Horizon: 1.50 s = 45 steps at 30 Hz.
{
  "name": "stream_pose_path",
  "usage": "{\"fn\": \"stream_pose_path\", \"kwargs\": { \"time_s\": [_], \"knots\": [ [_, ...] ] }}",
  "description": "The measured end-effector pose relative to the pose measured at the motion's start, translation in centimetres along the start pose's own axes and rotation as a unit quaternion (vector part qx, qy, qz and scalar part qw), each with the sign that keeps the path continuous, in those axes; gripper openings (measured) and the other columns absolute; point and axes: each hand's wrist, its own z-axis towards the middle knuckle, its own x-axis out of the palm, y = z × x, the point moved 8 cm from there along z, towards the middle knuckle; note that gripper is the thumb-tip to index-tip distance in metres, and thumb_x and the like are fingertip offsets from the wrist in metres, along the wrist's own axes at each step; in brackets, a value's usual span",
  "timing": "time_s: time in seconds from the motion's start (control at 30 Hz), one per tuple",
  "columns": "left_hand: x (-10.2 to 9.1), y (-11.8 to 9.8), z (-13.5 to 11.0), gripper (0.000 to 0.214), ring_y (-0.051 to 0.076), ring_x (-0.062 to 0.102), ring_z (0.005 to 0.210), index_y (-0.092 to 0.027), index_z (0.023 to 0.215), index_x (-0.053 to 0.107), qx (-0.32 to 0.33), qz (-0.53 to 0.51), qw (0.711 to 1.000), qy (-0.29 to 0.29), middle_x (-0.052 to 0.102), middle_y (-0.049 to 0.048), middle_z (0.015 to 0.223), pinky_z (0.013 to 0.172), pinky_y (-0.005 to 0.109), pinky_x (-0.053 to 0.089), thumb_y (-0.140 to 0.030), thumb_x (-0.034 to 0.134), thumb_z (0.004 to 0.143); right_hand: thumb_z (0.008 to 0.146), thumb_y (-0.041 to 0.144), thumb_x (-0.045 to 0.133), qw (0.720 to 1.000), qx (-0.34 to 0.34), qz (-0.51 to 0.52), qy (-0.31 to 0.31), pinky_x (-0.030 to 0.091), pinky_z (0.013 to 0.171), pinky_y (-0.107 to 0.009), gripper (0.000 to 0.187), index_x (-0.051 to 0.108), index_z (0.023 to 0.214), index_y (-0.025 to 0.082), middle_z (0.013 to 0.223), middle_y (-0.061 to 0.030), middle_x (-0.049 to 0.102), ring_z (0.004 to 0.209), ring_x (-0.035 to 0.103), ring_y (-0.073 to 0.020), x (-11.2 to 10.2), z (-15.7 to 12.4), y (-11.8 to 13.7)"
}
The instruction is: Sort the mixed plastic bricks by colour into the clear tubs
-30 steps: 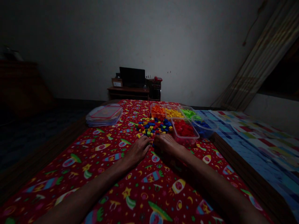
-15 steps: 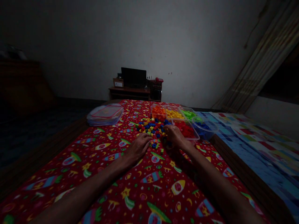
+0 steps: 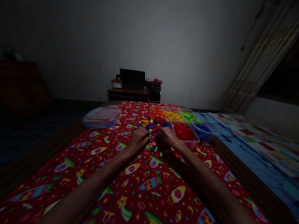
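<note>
A loose pile of small mixed toy building bricks [image 3: 151, 124] lies mid-cloth, in blue, red, yellow and green. At its near left edge rests my left hand [image 3: 139, 140], its fingers together and curled down; what they hold, if anything, is not visible. My right hand [image 3: 168, 137] is closed over the pile's right side, knuckles up, and its fingertips are mostly hidden. A few stray bricks [image 3: 153, 149] sit between the hands, nearer to me. Beside my right hand stands a clear box of red bricks [image 3: 184, 131].
Behind are clear boxes of orange bricks [image 3: 157, 114], yellow bricks [image 3: 173, 115] and green bricks [image 3: 188, 116]. A round tub of blue bricks [image 3: 203, 128] stands at the right edge. Stacked lids [image 3: 102, 117] lie left on the red patterned cloth [image 3: 149, 183].
My right hand has shifted left and slightly nearer, closer to my left hand. My left hand has moved slightly left. The view has tilted slightly.
</note>
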Motion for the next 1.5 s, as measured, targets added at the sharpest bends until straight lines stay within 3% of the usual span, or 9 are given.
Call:
{"fn": "stream_pose_path", "kwargs": {
  "time_s": [0.13,0.27,0.37,0.47,0.67,0.97,1.27,1.4,1.5],
  "knots": [
    [-1.3,1.8,0.3,0.013,0.021,0.061,0.090,-0.020,0.089,0.067,-0.097,-0.095,0.988,-0.078,0.068,0.0046,0.091,0.082,0.036,0.048,-0.024,0.059,0.079,0.080,0.015,0.054,0.970,0.072,0.230,-0.025,0.042,0.065,-0.023,0.016,0.067,0.089,0.014,0.079,-0.0055,0.068,0.073,0.060,-0.0143,-0.4,0.9,-0.5],
    [-1.4,1.7,0.7,0.030,0.018,0.064,0.082,-0.019,0.104,0.062,-0.147,-0.199,0.964,-0.099,0.069,0.0026,0.088,0.076,0.032,0.052,-0.022,0.063,0.074,0.078,0.023,0.057,0.869,0.162,0.468,0.017,0.043,0.057,-0.021,0.018,0.066,0.090,0.013,0.067,-0.0009,0.064,0.059,0.057,-0.0108,1.4,0.9,-0.6],
    [-1.6,0.8,0.7,0.040,0.017,0.065,0.080,-0.020,0.111,0.057,-0.149,-0.203,0.963,-0.091,0.069,0.0014,0.087,0.073,0.031,0.052,-0.018,0.065,0.072,0.073,0.033,0.064,0.808,0.170,0.562,0.048,0.042,0.055,-0.020,0.023,0.065,0.082,0.012,0.066,0.0002,0.062,0.057,0.055,-0.0091,2.1,0.4,0.0],
    [-2.0,0.2,0.5,0.043,0.019,0.064,0.084,-0.020,0.114,0.056,-0.140,-0.153,0.975,-0.083,0.067,0.0026,0.092,0.077,0.032,0.052,-0.017,0.064,0.072,0.067,0.044,0.068,0.791,0.143,0.590,0.079,0.039,0.054,-0.020,0.033,0.064,0.071,0.012,0.062,0.0008,0.060,0.055,0.051,-0.0077,2.0,0.0,0.6],
    [-1.2,-0.4,0.0,0.040,0.019,0.062,0.089,-0.023,0.115,0.056,-0.081,-0.114,0.988,-0.067,0.063,0.0032,0.097,0.078,0.032,0.051,-0.022,0.061,0.076,0.058,0.029,0.071,0.803,0.178,0.562,0.087,0.039,0.054,-0.021,0.019,0.063,0.065,0.013,0.054,0.0031,0.058,0.050,0.049,-0.0074,1.9,-0.1,-0.1],
    [-0.4,-0.1,0.0,0.042,0.020,0.060,0.098,-0.024,0.118,0.051,-0.101,-0.167,0.975,-0.104,0.062,0.0049,0.108,0.084,0.036,0.050,-0.020,0.061,0.077,0.057,0.020,0.071,0.802,0.192,0.564,0.039,0.046,0.057,-0.022,0.018,0.062,0.071,0.014,0.055,0.0035,0.061,0.053,0.058,-0.0100,0.9,0.3,-1.0],
    [-3.0,3.9,-0.7,0.035,0.020,0.062,0.093,-0.022,0.116,0.054,-0.166,-0.136,0.958,-0.192,0.067,0.0044,0.095,0.087,0.038,0.049,-0.013,0.045,0.083,0.062,0.011,0.069,0.893,0.234,0.373,-0.097,0.051,0.056,-0.021,0.008,0.063,0.067,0.009,0.050,-0.0012,0.060,0.048,0.057,-0.0092,-6.6,9.2,-13.4],
    [-3.3,5.1,-1.1,0.038,0.020,0.062,0.096,-0.023,0.115,0.055,-0.166,-0.108,0.959,-0.201,0.067,0.0043,0.099,0.088,0.037,0.050,-0.012,0.043,0.081,0.066,0.008,0.068,0.929,0.282,0.212,-0.111,0.050,0.053,-0.021,0.011,0.066,0.076,0.005,0.048,-0.0015,0.058,0.047,0.058,-0.0105,-6.9,12.1,-17.4],
    [-3.3,5.8,-1.3,0.038,0.020,0.062,0.094,-0.024,0.114,0.056,-0.174,-0.094,0.959,-0.201,0.066,0.0041,0.101,0.085,0.035,0.051,-0.012,0.042,0.081,0.064,0.010,0.072,0.933,0.289,0.189,-0.104,0.050,0.052,-0.024,0.018,0.067,0.080,0.004,0.050,-0.0015,0.058,0.045,0.058,-0.0118,-6.0,13.3,-18.5]
  ]
}}
